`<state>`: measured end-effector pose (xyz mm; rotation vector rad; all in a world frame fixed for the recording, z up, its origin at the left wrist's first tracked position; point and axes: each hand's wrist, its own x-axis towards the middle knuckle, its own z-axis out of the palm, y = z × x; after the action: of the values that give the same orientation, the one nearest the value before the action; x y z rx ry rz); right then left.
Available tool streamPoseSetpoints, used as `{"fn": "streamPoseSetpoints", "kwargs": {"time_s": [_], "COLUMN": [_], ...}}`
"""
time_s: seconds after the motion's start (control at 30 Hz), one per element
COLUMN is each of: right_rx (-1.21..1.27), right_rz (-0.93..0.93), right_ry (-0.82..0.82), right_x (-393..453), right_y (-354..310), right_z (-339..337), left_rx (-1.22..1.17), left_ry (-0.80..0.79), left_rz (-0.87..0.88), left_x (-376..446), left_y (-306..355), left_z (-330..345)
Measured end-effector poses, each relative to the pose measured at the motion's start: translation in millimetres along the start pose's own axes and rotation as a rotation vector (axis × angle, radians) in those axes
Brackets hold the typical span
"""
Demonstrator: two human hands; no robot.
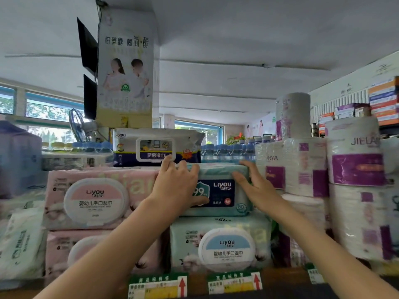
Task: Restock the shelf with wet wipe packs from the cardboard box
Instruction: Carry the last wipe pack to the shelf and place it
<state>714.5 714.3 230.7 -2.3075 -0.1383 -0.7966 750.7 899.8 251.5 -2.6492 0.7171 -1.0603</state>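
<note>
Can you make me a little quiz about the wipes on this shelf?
1. True or false: the teal wipe pack lies on the pack with the blue lid.
2. What colour is the lid on the pink pack? A green, B pink, C black.
3. What stands right of the teal wipe pack?

Key: 1 true. 2 B. 3 Paper rolls. The left hand and right hand touch the teal wipe pack.

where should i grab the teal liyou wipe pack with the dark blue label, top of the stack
Grip the teal soft-plastic wipe pack by its two short ends, coming from the front. It lies flat, label outward, on the mint pack with the blue round lid, and the left hand and right hand already flank it.
</note>
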Motion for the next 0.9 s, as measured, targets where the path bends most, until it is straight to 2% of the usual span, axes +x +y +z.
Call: {"fn": "streamPoseSetpoints", "kwargs": {"time_s": [0.23, 0.43, 0.5, 0.57, 0.67, 0.73, 0.8, 0.9], "right_rx": [-0.061, -0.112, -0.106, -0.179, -0.449, -0.536, -0.432, -0.297], "right_rz": [0.031, 0.047, 0.045, -0.025, -0.160, -0.096, -0.021, -0.014], "right_ry": [0.091, 0.078, 0.121, 0.162, 0.026, -0.091, -0.087, -0.117], "right_x": [21, 5, -7, -24, -47, -56, -60, -62], "right_y": [-8, 0, 2, 3, 8, 12, 12, 12], "right_z": [-2, -6, -10, -15, -19, -14, -10, -2], "left_rx": [-0.125, -0.015, 0.023, 0.017, 0.001, -0.004, -0.047, -0.083], "left_ry": [0.001, -0.075, -0.029, 0.164, 0.396, 0.382, 0.351, 0.308], "left_rz": [-0.097, -0.038, -0.026, 0.018, 0.173, 0.221, 0.198, 0.155], "left_x": [7, 8, -1, -15, -36, -46, -53, -61], "left_y": [14, 9, 7, 8, 14, 17, 19, 19], "left_z": [-6, 0, 4, 13, 35, 47, 50, 51]}}
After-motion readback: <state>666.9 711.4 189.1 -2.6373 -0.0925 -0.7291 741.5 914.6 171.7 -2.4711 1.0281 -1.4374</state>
